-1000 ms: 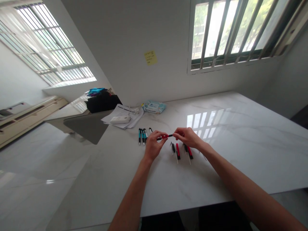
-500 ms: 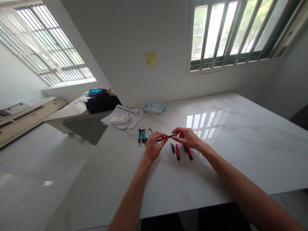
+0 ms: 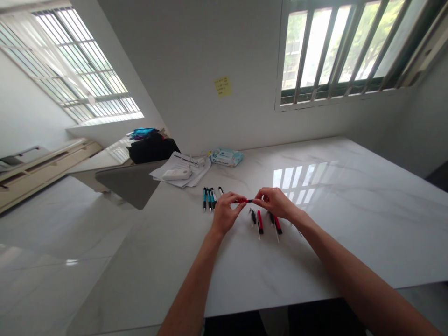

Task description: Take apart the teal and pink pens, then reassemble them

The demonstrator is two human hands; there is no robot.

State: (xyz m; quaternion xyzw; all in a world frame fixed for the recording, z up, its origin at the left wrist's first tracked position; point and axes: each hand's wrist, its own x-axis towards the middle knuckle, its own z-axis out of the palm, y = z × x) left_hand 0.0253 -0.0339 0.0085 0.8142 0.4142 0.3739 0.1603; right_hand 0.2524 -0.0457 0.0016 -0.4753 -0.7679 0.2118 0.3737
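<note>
A red-and-black pen (image 3: 249, 201) is held nearly level above the table between my two hands. My left hand (image 3: 224, 213) is closed around its red part. With thumb and fingers, my right hand (image 3: 275, 203) pinches the black end; its very tip is hidden. Below my hands lie pen parts: a red-and-black barrel (image 3: 260, 222), another red barrel (image 3: 277, 225), black grip pieces (image 3: 253, 216) and thin white refills (image 3: 276, 233). Left of my left hand, several teal, black and white pens (image 3: 205, 200) lie side by side, partly covered by that hand.
Beyond the pens are papers (image 3: 175, 163) with a white device (image 3: 177, 174) on top and a blue wipes pack (image 3: 227, 157). A grey panel (image 3: 126, 184) and a black bag (image 3: 152, 148) stand at left. The marble-patterned table (image 3: 259, 275) meets the wall.
The pen now lies more level, and less of its black section shows between my hands, which are slightly closer together. The whole view has shifted a little.
</note>
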